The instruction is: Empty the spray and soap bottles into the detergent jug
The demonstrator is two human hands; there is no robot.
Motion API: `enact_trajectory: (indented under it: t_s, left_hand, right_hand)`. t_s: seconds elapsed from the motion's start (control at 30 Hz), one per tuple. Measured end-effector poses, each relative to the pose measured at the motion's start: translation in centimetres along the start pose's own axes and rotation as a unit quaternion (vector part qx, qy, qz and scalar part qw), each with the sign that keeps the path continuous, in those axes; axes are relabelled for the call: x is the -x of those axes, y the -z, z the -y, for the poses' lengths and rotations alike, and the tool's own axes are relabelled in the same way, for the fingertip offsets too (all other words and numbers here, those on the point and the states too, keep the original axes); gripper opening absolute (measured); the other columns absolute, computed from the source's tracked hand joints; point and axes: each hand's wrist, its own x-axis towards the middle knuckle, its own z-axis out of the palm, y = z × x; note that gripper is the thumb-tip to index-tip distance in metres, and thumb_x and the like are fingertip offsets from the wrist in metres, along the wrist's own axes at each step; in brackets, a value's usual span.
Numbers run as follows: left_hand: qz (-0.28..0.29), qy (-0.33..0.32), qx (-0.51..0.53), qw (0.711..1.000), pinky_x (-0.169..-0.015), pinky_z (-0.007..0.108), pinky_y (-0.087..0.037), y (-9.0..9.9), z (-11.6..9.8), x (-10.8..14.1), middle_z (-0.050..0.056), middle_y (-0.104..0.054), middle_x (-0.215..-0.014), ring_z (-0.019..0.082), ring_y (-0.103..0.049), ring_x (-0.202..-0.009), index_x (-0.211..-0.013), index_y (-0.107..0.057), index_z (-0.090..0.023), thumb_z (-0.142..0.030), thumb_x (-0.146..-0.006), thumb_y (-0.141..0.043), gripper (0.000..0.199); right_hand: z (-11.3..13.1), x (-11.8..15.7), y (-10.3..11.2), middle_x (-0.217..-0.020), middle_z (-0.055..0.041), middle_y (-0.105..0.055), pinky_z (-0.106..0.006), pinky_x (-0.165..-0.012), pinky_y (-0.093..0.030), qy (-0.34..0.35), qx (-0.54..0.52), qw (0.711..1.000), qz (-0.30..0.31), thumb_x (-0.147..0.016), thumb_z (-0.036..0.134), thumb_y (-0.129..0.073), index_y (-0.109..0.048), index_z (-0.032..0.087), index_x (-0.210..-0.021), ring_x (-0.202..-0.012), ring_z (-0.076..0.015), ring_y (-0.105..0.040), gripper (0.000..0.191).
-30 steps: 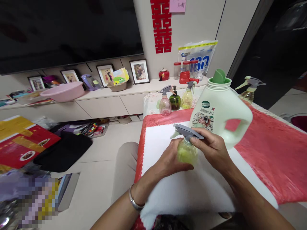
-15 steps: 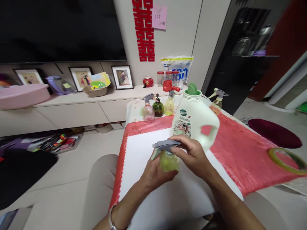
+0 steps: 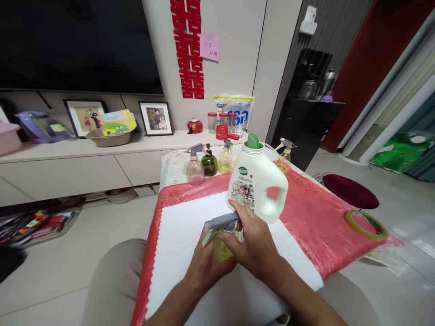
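Note:
Both hands are on one spray bottle (image 3: 222, 250), which has yellow-green liquid in it and a grey trigger head on top. My left hand (image 3: 204, 258) wraps round its body from the left. With thumb and fingers, my right hand (image 3: 249, 237) grips the neck and the grey head. The bottle is above the white sheet (image 3: 180, 226), its lower part hidden by my hands. Just behind stands a large pale-green jug (image 3: 261, 181), uncapped, with a green scoop-like piece (image 3: 253, 140) in its mouth.
Behind the jug's left side are a pink spray bottle (image 3: 195, 172), a dark green pump bottle (image 3: 209, 164) and a yellowish spray bottle (image 3: 224, 159). Another sprayer (image 3: 284, 156) stands at the back right. A tape roll (image 3: 366, 225) lies on the red cover (image 3: 312, 217).
The view has swung to the right. My right hand has shifted round the bottle's neck, its fingers now lower about the grey head, while the left hand keeps its hold.

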Motion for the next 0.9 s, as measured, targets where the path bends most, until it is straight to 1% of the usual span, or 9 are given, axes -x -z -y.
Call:
enact_trajectory:
  t_s: [0.13,0.23,0.3,0.33,0.5,0.6,0.7,0.8,0.9]
  left_hand:
    - [0.024,-0.024,0.052,0.998,-0.092,0.041,-0.058,-0.1,0.7,0.4,0.004,-0.075,-0.095,0.026,-0.069,-0.098,-0.101,-0.071,-0.026,-0.023,-0.082,-0.065,0.020]
    - [0.043,0.047,0.132,0.989,-0.092,0.044,-0.059,-0.4,1.9,1.6,0.009,-0.069,-0.115,0.030,-0.065,-0.109,-0.123,-0.064,-0.025,-0.034,-0.078,-0.074,0.048]
    - [0.048,0.079,0.187,0.978,-0.097,0.049,-0.056,-0.4,2.5,2.4,0.013,-0.062,-0.128,0.032,-0.061,-0.116,-0.137,-0.054,-0.023,-0.045,-0.079,-0.072,0.065]
    - [0.052,0.085,0.209,0.973,-0.100,0.051,-0.054,-0.3,2.7,2.7,0.014,-0.058,-0.132,0.033,-0.060,-0.119,-0.141,-0.051,-0.023,-0.050,-0.083,-0.068,0.066]
    - [0.051,0.144,0.243,0.958,-0.104,0.050,-0.049,0.8,1.9,2.8,0.014,-0.056,-0.132,0.031,-0.057,-0.120,-0.137,-0.057,-0.024,-0.053,-0.097,-0.049,0.050]
    - [0.034,0.183,0.232,0.955,-0.100,0.048,-0.051,1.1,1.3,2.4,0.013,-0.059,-0.127,0.028,-0.061,-0.113,-0.131,-0.061,-0.025,-0.050,-0.097,-0.051,0.043]
    - [0.012,0.198,0.216,0.956,-0.095,0.046,-0.054,1.0,1.3,2.2,0.012,-0.062,-0.124,0.027,-0.063,-0.108,-0.127,-0.063,-0.024,-0.048,-0.097,-0.053,0.040]
    - [-0.005,0.198,0.204,0.959,-0.090,0.043,-0.056,0.8,1.5,2.2,0.012,-0.063,-0.121,0.026,-0.065,-0.104,-0.125,-0.064,-0.024,-0.046,-0.096,-0.054,0.038]
    - [-0.009,0.202,0.192,0.960,-0.088,0.041,-0.057,0.7,1.8,2.4,0.011,-0.063,-0.121,0.025,-0.065,-0.103,-0.125,-0.064,-0.025,-0.045,-0.096,-0.056,0.036]
  right_hand:
    - [0.1,0.4,-0.3,-0.095,-0.0001,-0.055,-0.022,-0.063,-0.043,-0.007,-0.035,0.999,-0.041,-0.085,0.020,-0.061,-0.052,0.016,-0.133,-0.072,-0.0086,-0.050,0.049]
    - [0.2,0.7,0.8,-0.092,0.0009,-0.054,-0.019,-0.062,-0.043,-0.008,-0.040,0.997,-0.060,-0.088,0.020,-0.058,-0.056,0.015,-0.125,-0.067,-0.0052,-0.049,0.038]
    - [0.3,1.0,2.5,-0.089,0.0020,-0.054,-0.017,-0.060,-0.043,-0.011,-0.034,0.997,-0.063,-0.090,0.021,-0.061,-0.057,0.015,-0.121,-0.064,-0.0032,-0.049,0.032]
    - [0.3,1.1,3.6,-0.086,0.0027,-0.054,-0.016,-0.059,-0.043,-0.015,-0.030,0.998,-0.062,-0.091,0.021,-0.062,-0.058,0.015,-0.119,-0.062,-0.0027,-0.049,0.029]
    - [-1.1,2.3,10.5,-0.080,0.0021,-0.058,-0.014,-0.053,-0.044,-0.063,0.033,0.996,-0.053,-0.094,0.037,-0.068,-0.063,0.017,-0.113,-0.060,-0.0054,-0.053,0.028]
    - [-3.5,2.7,14.6,-0.085,-0.0007,-0.062,-0.017,-0.053,-0.046,-0.130,0.072,0.986,-0.075,-0.089,0.053,-0.071,-0.067,0.018,-0.107,-0.063,-0.0085,-0.057,0.039]
    - [-6.9,2.0,17.7,-0.088,-0.0036,-0.064,-0.022,-0.055,-0.046,-0.229,0.113,0.960,-0.114,-0.074,0.071,-0.074,-0.070,0.018,-0.107,-0.070,-0.0158,-0.062,0.063]
    - [-10.7,-0.1,19.4,-0.087,-0.0042,-0.064,-0.028,-0.062,-0.044,-0.294,0.177,0.928,-0.144,-0.062,0.082,-0.069,-0.070,0.020,-0.106,-0.072,-0.0202,-0.061,0.076]
    - [-14.8,-2.9,19.7,-0.089,-0.0055,-0.064,-0.028,-0.067,-0.040,-0.309,0.213,0.915,-0.148,-0.063,0.076,-0.064,-0.069,0.018,-0.110,-0.078,-0.0220,-0.061,0.075]
